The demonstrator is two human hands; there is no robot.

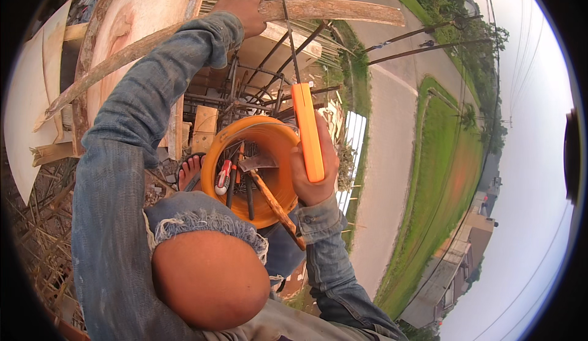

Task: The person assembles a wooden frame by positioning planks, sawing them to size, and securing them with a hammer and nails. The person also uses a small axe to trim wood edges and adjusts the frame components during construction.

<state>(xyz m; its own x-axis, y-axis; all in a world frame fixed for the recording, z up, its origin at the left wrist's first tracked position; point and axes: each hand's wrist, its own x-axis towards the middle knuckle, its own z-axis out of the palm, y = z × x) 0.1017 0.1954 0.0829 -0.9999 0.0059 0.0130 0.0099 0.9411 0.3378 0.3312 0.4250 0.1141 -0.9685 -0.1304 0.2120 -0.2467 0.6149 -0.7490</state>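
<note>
My left hand (242,11) is closed on a rough, bark-edged wooden strip (337,10) that slants across the upper part of the view. In my right hand (318,172) is a handsaw (308,132), gripped by its orange handle. Seen almost edge-on, its thin dark blade runs up across the strip, just right of my left hand. Below the saw stands an orange bucket (278,148) beside my bent knee. It holds a hatchet (269,194) with a wooden handle, a red-and-white-handled tool (223,178) and several dark rods.
Timber formwork (138,28) with plywood is at upper left. A cage of steel bars (239,90) rises behind the bucket. My sandalled foot (190,172) is left of the bucket. Far below on the right run a road (389,157) and a grass strip (429,188). Dark slanting bars (422,41) cross upper right.
</note>
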